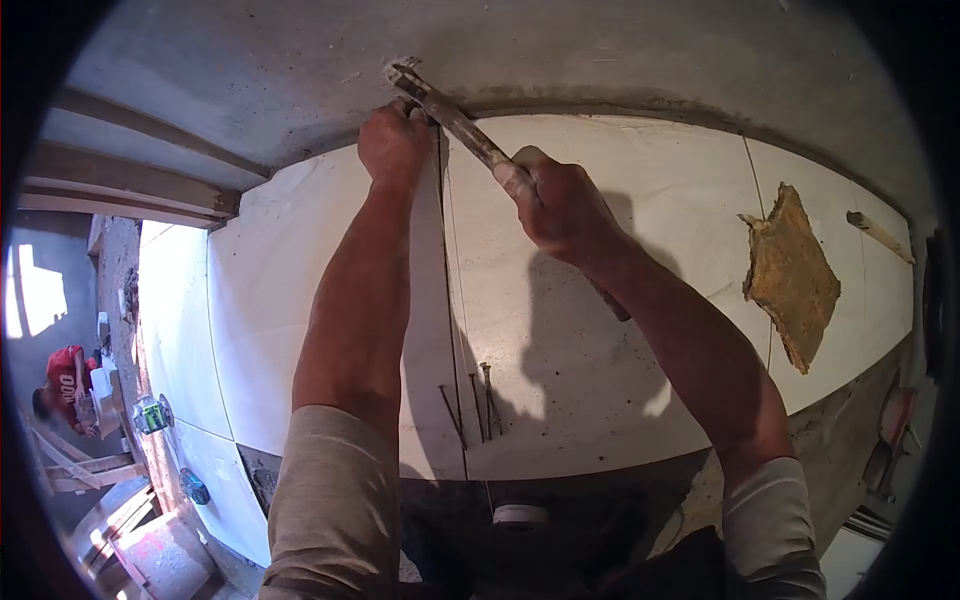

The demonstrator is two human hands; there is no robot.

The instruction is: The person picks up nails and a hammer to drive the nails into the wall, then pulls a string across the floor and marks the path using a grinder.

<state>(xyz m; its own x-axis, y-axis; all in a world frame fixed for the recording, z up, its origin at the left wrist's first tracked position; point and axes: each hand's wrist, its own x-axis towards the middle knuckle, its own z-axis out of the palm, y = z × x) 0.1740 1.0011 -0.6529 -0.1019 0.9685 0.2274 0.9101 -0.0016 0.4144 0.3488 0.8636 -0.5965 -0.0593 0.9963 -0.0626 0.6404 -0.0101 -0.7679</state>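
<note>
My right hand (562, 205) is closed around the handle of a hammer (465, 130). The hammer slants up to the left, its dusty head close to the grey wall, just above my left hand (393, 143). That left hand is closed at the wall's foot, by the top end of a dark seam between pale panels (600, 170). A small dark bit shows at its fingertips, but what it grips is too hidden to name. Nearer to me, a few long nails (487, 400) lie on the panel beside the seam.
A jagged brown slab (793, 280) and a short wooden stick (880, 236) lie on the right. Wooden beams (130, 175) run along the left wall. Lower left are a green power tool (151, 413), a blue tool (194, 487) and a person in a red shirt (66, 390).
</note>
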